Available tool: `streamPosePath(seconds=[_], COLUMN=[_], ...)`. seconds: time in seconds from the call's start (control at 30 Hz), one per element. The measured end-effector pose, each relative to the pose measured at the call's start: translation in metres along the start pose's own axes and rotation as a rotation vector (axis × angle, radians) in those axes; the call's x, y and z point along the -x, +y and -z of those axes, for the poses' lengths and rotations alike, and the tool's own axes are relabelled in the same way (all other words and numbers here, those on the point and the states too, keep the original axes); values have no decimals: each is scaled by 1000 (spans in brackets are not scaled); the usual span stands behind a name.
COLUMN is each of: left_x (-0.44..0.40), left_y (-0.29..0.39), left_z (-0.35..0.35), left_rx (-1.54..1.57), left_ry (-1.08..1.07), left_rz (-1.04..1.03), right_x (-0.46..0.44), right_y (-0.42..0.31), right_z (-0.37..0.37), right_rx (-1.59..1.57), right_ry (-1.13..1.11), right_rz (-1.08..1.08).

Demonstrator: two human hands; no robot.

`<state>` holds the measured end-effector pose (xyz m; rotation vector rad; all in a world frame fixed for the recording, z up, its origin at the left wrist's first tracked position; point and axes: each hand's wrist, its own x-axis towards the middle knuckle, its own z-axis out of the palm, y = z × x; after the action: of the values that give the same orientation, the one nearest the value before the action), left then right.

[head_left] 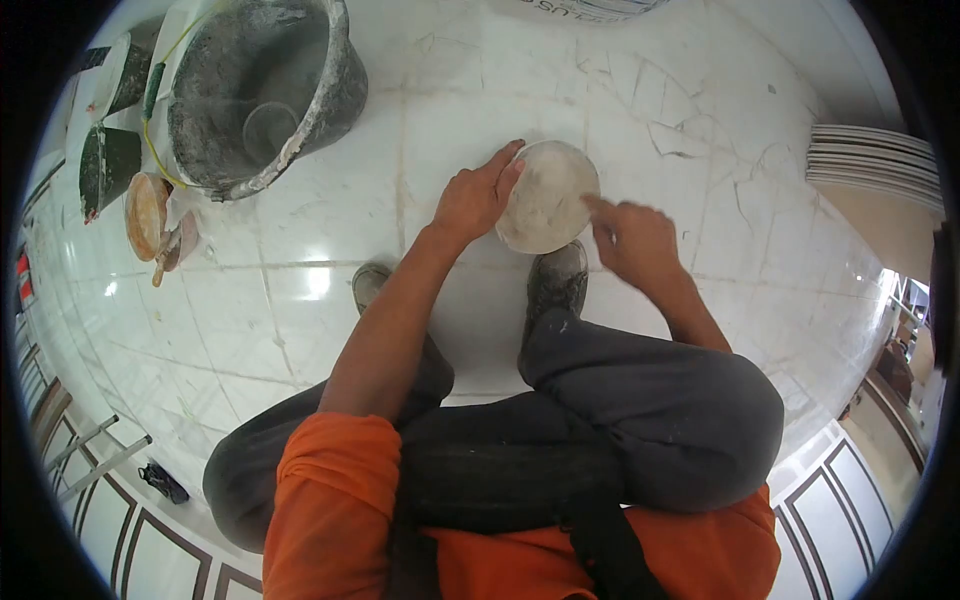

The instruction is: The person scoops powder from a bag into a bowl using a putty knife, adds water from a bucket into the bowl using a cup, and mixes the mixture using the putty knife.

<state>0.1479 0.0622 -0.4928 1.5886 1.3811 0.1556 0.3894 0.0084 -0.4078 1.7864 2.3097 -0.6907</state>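
A round, pale, dusty disc-shaped piece (548, 197) is in front of me above the tiled floor, near the toe of my right shoe (557, 285). My left hand (478, 200) grips its left edge, with fingers along the rim and the thumb near the face. At its right edge is my right hand (635, 238), its index finger stretched to the rim and the other fingers curled in. Whether the right hand pinches the rim or only touches it is unclear.
A big plaster-stained bucket (345, 100) stands at the upper left. Beside it are dark small containers (110, 165) and an orange-brown bowl (148, 215) with a tool. Stacked panels (872, 160) lie at the right. A metal frame (105, 465) is at the lower left.
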Motion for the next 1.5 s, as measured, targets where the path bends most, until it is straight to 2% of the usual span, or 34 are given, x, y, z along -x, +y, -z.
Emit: streamPosePath(seconds=[0.03,0.1,0.17,0.23,0.3,0.33,0.37,0.43,0.57,0.6,0.67,0.73,0.83,1.0,1.1,1.2,1.27,1.33,1.4,1.5], left_x=[0,1,0,-1,-3,-3,-2,-3,-3,-4,-4,-1,-1,-2,-1,-3,-2,1,1,-2], left_y=[0,0,-5,-7,-7,-6,-3,-4,-10,-11,-12,-4,-5,-9,-18,-15,-15,-8,-8,-13], left_z=[1,-2,-4,-7,-6,-5,-4,-3,-10,-9,-11,-3,-4,-6,-12,-10,-7,-1,-1,-4], left_rx=[9,8,14,29,6,-24,-24,-5,23,7,-6,30,23,44,28,27,67,85,61,65], left_ry=[-28,15,69,114,80,42,37,11,110,114,110,13,57,59,64,62,66,-24,-13,25], left_rz=[16,-29,-63,-128,-88,-51,-49,-24,-101,-110,-114,-9,-87,-65,-65,-75,-71,2,-20,-62], right_x=[-8,-8,10,17,17,11,2,-9,16,20,18,12,13,24,19,1,-2,3,9,0], right_y=[3,10,7,-1,-5,0,5,11,4,1,1,5,6,-15,-9,8,7,6,12,25], right_z=[0,-12,-26,-13,1,0,-1,-5,-22,-15,-7,-9,-17,4,3,-1,10,10,-2,-1], right_rx=[44,58,164,94,-23,-48,-51,-5,37,-116,-100,-120,-40,-218,-316,-140,-163,-185,-194,-137], right_ry=[87,98,-30,-90,-102,-4,-7,86,-59,-131,-99,5,-69,-177,-208,-152,-157,-172,-206,-170], right_rz=[-64,-82,-62,-27,29,29,26,-90,-112,-102,-113,-182,-228,-198,-103,-75,-57,-45,89,4])
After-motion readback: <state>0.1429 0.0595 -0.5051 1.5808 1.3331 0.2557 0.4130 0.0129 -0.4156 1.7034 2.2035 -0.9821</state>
